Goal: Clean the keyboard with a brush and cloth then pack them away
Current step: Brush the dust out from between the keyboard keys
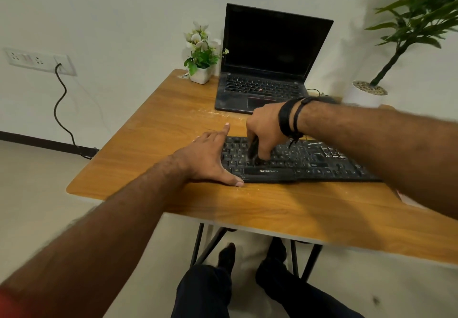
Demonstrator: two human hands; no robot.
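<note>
Left hand (210, 159) lies flat, fingers spread, palm pinning the left end of the black keyboard (307, 161) to the wooden counter (158, 132). Right hand (265, 132) has fingers clamped round a dark brush (254, 149), tip down among the left-centre keys. Cloth not in view. Judgement: keep that brace firm, work short strokes row by row rightward, flicking dust off the keyboard's edge.

right wrist: two black braided cord bands (291, 119) | legs: dark navy trousers (205, 290) | feet: black socks (226, 253) | forearms: bare
</note>
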